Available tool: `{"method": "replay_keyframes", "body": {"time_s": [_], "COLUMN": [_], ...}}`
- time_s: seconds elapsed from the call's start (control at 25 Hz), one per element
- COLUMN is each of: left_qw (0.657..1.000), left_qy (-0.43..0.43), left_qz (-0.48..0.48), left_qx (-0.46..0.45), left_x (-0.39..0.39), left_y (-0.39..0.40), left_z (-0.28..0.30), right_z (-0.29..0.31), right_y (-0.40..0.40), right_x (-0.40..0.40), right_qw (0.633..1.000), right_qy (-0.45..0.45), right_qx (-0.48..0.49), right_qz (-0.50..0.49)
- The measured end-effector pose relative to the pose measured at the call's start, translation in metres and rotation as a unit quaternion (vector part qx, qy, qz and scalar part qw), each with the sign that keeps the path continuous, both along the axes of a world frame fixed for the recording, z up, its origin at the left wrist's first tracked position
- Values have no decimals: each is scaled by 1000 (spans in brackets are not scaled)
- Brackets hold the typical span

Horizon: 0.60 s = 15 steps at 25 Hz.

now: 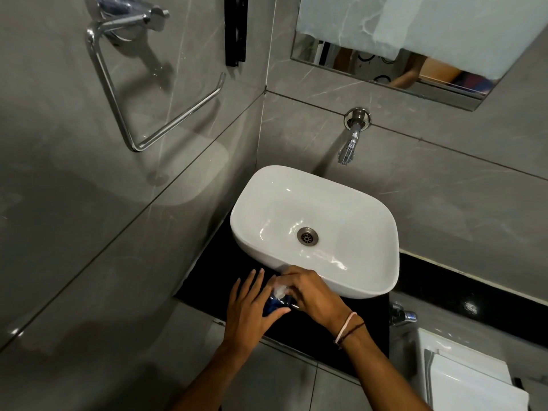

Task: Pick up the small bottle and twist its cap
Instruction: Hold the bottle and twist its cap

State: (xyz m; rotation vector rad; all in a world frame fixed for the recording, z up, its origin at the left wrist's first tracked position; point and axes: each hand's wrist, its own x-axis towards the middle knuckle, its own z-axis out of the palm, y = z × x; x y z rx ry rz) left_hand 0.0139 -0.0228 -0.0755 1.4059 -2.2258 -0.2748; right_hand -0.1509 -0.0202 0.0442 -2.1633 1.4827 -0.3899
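Observation:
A small dark blue bottle [272, 304] with a pale cap [280, 289] is held just above the black counter [207, 280], in front of the white basin. My left hand [252, 310] cups the bottle's body from the left, thumb under it and fingers stretched out. My right hand [314, 295] reaches over from the right, and its fingertips pinch the cap. Most of the bottle is hidden between the two hands.
A white basin [370, 232] sits on the counter with a wall tap [350, 143] above it. A chrome towel ring [142, 114] hangs on the grey left wall. A mirror [385, 69] is at the top right, a white toilet tank [462, 378] at the lower right.

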Motion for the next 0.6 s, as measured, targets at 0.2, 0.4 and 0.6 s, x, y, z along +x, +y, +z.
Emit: {"method": "replay_keyframes", "body": {"time_s": [0.2,0.4,0.6], "left_qw": [1000,1000,1000], "left_qy": [-3,-10,-11], "left_qz": [-7,-7,-7], "left_qx": [-19,-24,-18], "left_x": [1,1,0], "left_y": [-1,0,-1], "left_z": [-1,-3,-4], "right_z": [-5,-19,-20], "right_y": [6,20,18], "right_x": [0,2,5], "right_qw": [995,984,983], "right_qy": [-57,-87,-82], "right_qx": [41,7,-2], "right_qz": [-67,-155,-164]}}
